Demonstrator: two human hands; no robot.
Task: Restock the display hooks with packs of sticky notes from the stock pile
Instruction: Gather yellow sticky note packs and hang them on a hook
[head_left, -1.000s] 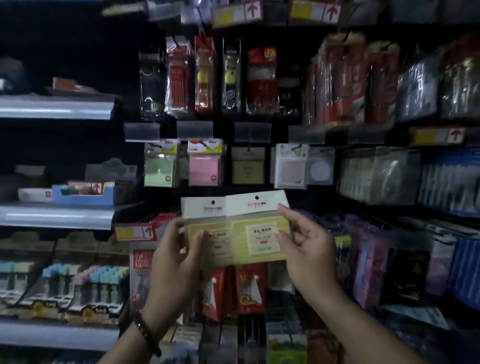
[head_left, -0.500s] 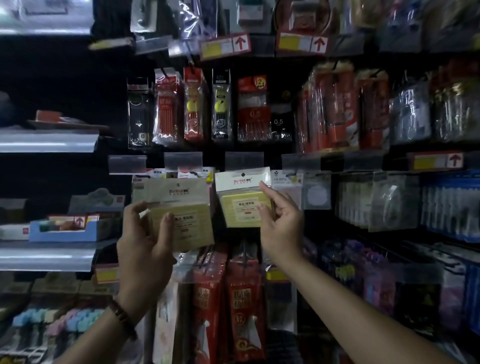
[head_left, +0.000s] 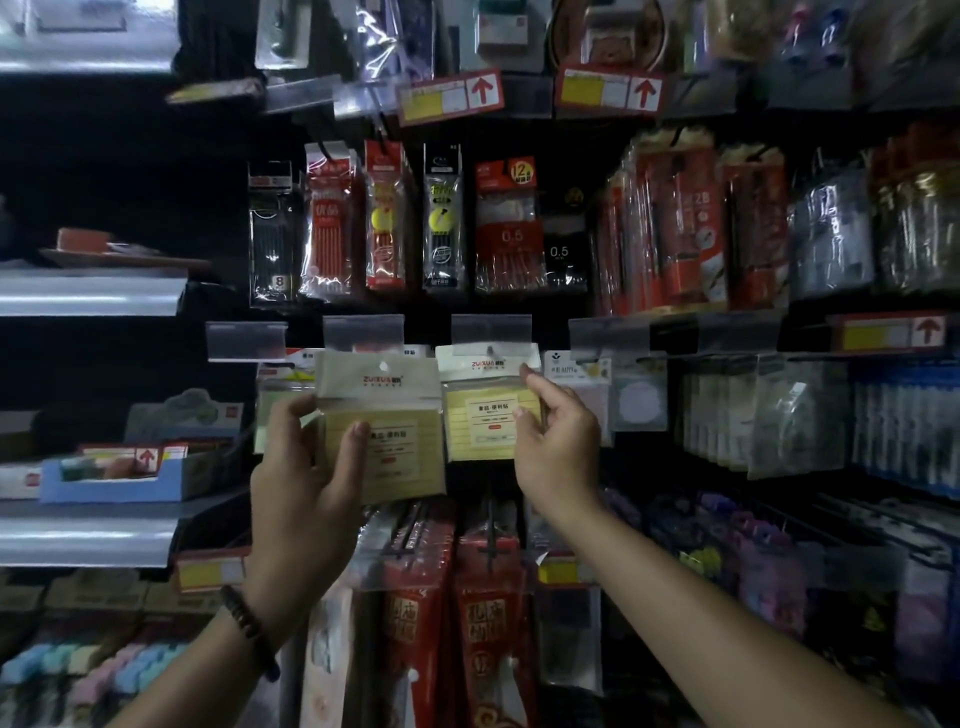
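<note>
Right fingers (head_left: 535, 379) against yellow pack (head_left: 480, 415)

Both arms are up and reaching forward, backs of the hands toward the camera. The left hand (head_left: 304, 483) has its fingers (head_left: 291, 415) curled round the left edge of a sticky-note pack (head_left: 382, 415), with the thumb lying across the front. There's a beaded bracelet (head_left: 249, 631) on that wrist. The right hand (head_left: 558, 441) sits a bit higher, forearm coming in from the lower right. It's pinching the right edge of a second pack (head_left: 485, 410), index finger pointing up along it.
</note>
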